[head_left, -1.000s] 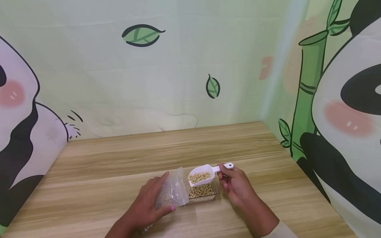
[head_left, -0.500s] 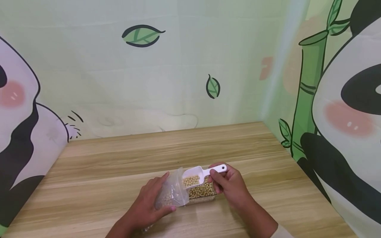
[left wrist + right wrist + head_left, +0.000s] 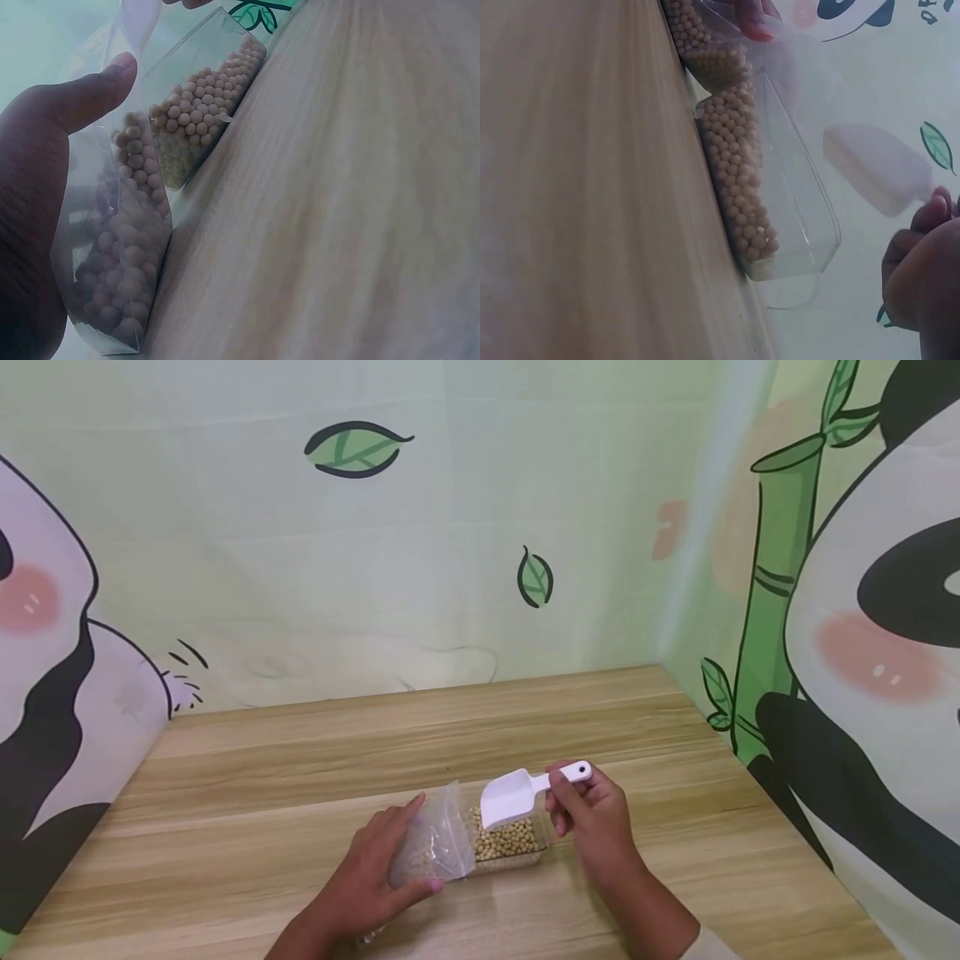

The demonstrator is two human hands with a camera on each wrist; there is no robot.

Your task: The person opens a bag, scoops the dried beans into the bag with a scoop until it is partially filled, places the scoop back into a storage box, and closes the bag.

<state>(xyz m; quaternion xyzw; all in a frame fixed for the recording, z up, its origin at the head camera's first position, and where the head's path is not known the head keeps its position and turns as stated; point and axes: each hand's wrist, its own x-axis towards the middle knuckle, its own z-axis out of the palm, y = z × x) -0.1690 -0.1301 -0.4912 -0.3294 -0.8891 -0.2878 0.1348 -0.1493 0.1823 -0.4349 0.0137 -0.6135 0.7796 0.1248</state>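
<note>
Fingers of the left hand clasp the bag, those of the right hand pinch the white scoop above beans in the clear container, where a gentle dip should limit spills.

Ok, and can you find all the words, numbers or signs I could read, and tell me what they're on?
None that I can read for sure.
Wall, right wrist view: dark marks like letters, cut off at the edge and too unclear to read.
Wall, head view: a faded red mark; I can't tell if it's a letter.
Bag, box, scoop: no writing I can see.
</note>
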